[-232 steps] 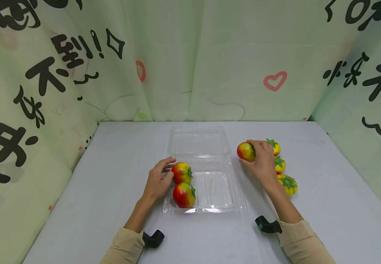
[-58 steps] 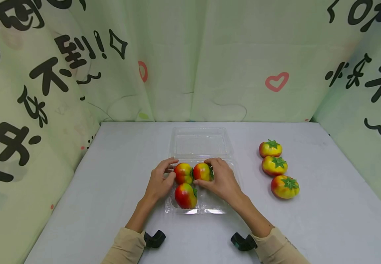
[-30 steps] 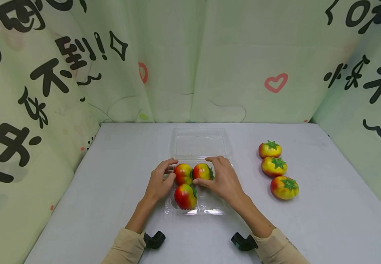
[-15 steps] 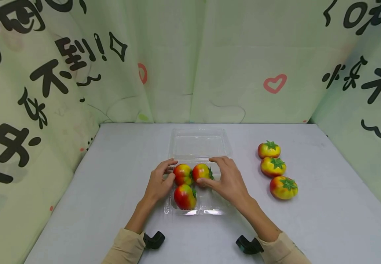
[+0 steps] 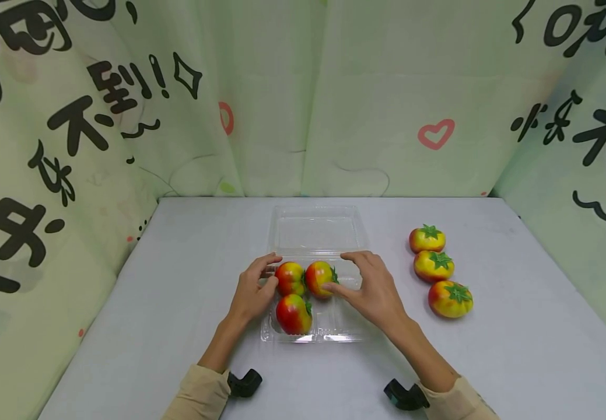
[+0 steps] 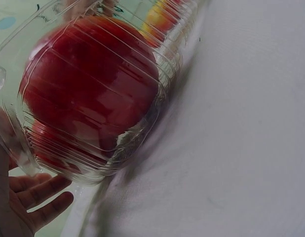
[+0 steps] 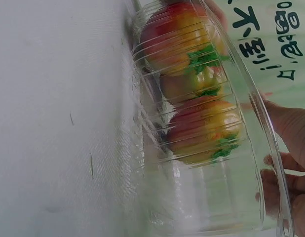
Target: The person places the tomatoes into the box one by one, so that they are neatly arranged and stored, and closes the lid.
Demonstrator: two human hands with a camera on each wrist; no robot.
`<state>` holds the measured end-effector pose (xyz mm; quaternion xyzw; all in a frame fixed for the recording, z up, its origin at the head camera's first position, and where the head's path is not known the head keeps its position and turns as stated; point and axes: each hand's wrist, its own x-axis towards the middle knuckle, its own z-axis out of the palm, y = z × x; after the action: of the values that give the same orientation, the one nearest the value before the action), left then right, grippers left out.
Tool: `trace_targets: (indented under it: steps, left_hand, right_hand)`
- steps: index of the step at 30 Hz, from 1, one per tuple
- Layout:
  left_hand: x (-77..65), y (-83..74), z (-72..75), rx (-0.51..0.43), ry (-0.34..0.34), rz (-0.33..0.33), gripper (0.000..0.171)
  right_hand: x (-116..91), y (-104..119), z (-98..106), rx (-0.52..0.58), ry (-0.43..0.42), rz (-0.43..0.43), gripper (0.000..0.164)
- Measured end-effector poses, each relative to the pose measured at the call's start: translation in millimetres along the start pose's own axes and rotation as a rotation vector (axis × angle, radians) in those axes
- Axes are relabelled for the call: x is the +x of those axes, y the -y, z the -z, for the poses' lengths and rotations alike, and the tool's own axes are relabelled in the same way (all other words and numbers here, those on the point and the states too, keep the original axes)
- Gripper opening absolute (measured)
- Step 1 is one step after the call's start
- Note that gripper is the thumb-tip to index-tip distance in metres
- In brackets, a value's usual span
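Note:
A clear plastic clamshell box (image 5: 340,319) lies unfolded on the table, holding three red-and-yellow tomato-like fruits with green leafy tops. Two of them, the rear fruit (image 5: 289,278) and the front fruit (image 5: 293,315), sit along its left side; a third fruit (image 5: 319,280) stands at the back beside the rear one. My left hand (image 5: 252,291) rests loosely at the box's left edge, fingers relaxed by its wall in the left wrist view. My right hand (image 5: 375,291) hovers over the box's right part, thumb and fingers spread around nothing, thumb tip overlapping the third fruit from above.
Three more such fruits, a back one (image 5: 427,238), a middle one (image 5: 433,266) and a front one (image 5: 450,299), stand in a row on the white table (image 5: 512,350) at right. The box's transparent lid (image 5: 315,228) lies flat behind its base. Printed curtains surround the table.
My right hand carried a fruit from the right-hand group into the back of the box, then let go, its fingers spreading and drawing rightward. The left hand has stayed at the box's edge.

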<state>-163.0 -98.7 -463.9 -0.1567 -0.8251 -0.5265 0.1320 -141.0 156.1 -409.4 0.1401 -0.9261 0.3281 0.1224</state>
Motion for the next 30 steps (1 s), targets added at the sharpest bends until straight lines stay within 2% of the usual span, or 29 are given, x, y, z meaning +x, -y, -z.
trace_targets:
  steps: [6,16,23,30]
  left_hand:
    - [0.0,0.7,-0.4,-0.001,-0.005,-0.007,0.042]
    - [-0.1,0.5,0.1,0.011,-0.001,-0.005,0.042]
    - [-0.4,0.2,0.7,0.016,0.008,0.017,0.043]
    - [0.2,0.6,-0.1,0.019,0.003,0.005,0.042]
  right_hand:
    - [-3.9,-6.5,6.5,-0.018,-0.007,-0.009,0.065]
    - [-11.3,-18.7,18.9,-0.031,-0.012,-0.076,0.059]
    - [-14.2,-25.2,24.1,-0.044,-0.040,-0.074,0.059]
    - [-17.1,-31.4,28.8,-0.065,-0.050,-0.087,0.058]
